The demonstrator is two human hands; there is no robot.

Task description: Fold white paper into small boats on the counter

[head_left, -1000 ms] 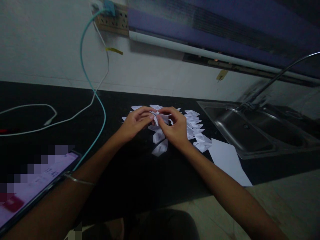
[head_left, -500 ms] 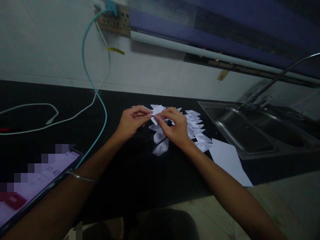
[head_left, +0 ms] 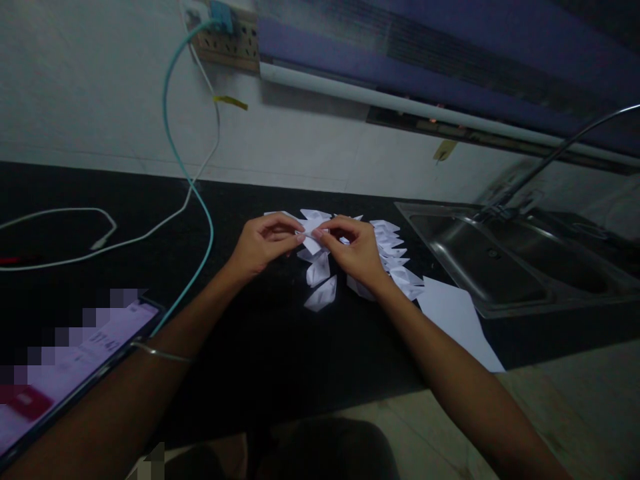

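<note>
Dark table (head_left: pixel 280 360) below a pale wall (head_left: pixel 320 150), with a small white paper (head_left: pixel 314 245) in a two-handed grip

Dim light falls on the table, and the small white paper is near its middle, a pale patch whose exact folds are too small to make out. The left hand (head_left: pixel 263 245) is at its left edge, thumb and forefinger nearly closed on it, the other fingers loosely curled. From the right, the right hand (head_left: pixel 354 248) pinches it between thumb and forefinger; its remaining fingers are mostly hidden. Whether the small white paper touches the pieces beneath it, I cannot tell.

Just below it, toward the person, two folded pieces (head_left: pixel 321 295) lie one after the other on the table. To its right, past the right hand, a cluster of white folded shapes (head_left: pixel 393 255) lies overlapping. Farther right of the small white paper come a flat white sheet (head_left: pixel 457 323), partly behind the right forearm, and a steel sink (head_left: pixel 505 310) with a curved faucet (head_left: pixel 555 159). Well to its left, a teal cable (head_left: pixel 211 233) and a white cable (head_left: pixel 150 235) cross each other. Left of it and nearer the person is a phone (head_left: pixel 85 373) with a lit screen, partly behind the left forearm, which wears a thin bracelet (head_left: pixel 165 354).
</note>
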